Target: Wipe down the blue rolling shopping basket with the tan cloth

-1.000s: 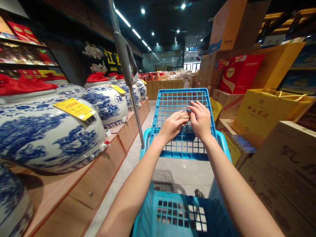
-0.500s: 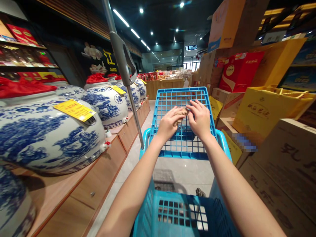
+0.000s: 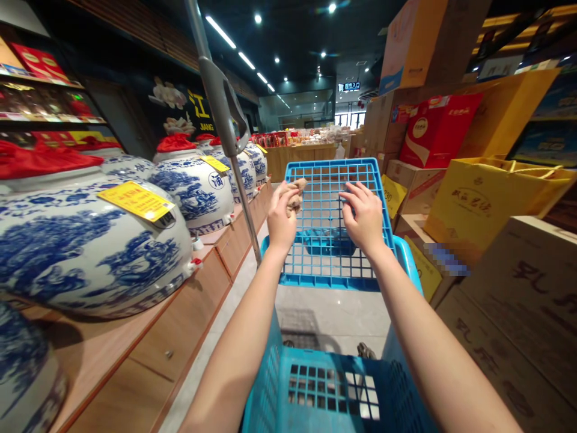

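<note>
A crumpled brown cloth (image 3: 296, 197) is gripped in my left hand (image 3: 280, 224), at the left edge of a blue grid basket (image 3: 331, 281). This upper basket belongs to a blue plastic cart. My right hand (image 3: 366, 219) rests over the right part of the same grid, fingers spread and slightly bent, holding nothing. Whether its fingertips touch the grid I cannot tell. Below my forearms is the cart's lower blue basket (image 3: 311, 412), with square openings in its bottom. A grey pole (image 3: 225, 108) with a loop grip rises at the cart's left.
Blue-and-white jars (image 3: 90, 240) with red cloth tops line a wooden cabinet (image 3: 175, 337) on the left. Cardboard boxes (image 3: 509, 325), a yellow bag (image 3: 491, 210) and a red box (image 3: 439, 132) are stacked close on the right. A goods-covered counter (image 3: 297, 155) stands ahead.
My left hand has moved left with the cloth, from beside my right hand to the grid's left edge. My right hand has stayed in place.
</note>
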Available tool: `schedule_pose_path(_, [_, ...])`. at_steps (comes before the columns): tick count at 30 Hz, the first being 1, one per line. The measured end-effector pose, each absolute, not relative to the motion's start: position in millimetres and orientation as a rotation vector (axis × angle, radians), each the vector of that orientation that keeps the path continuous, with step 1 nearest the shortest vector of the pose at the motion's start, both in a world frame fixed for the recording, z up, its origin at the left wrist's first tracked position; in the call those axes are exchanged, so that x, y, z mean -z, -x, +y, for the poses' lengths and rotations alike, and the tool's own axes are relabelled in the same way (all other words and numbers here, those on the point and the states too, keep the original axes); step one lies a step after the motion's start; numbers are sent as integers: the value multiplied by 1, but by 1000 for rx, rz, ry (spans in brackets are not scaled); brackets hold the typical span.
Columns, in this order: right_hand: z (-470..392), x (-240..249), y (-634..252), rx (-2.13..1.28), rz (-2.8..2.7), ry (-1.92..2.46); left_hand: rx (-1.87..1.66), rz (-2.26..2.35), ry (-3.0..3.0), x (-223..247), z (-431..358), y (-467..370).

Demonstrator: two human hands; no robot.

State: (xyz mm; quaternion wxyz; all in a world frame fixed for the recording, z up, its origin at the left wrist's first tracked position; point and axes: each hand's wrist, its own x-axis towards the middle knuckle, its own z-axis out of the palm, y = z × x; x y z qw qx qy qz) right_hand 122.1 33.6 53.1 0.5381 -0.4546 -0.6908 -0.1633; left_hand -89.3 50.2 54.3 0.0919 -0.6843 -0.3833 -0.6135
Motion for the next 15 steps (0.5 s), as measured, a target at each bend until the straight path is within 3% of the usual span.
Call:
schedule_pose_path(7, [35,-53,-125,392,-1634,1060,1323,-633,2597,-48,38,47])
schedule_pose_path(15, [34,-54,-123,355,-1618,1047,1650,-1087,2074,-55,52,97])
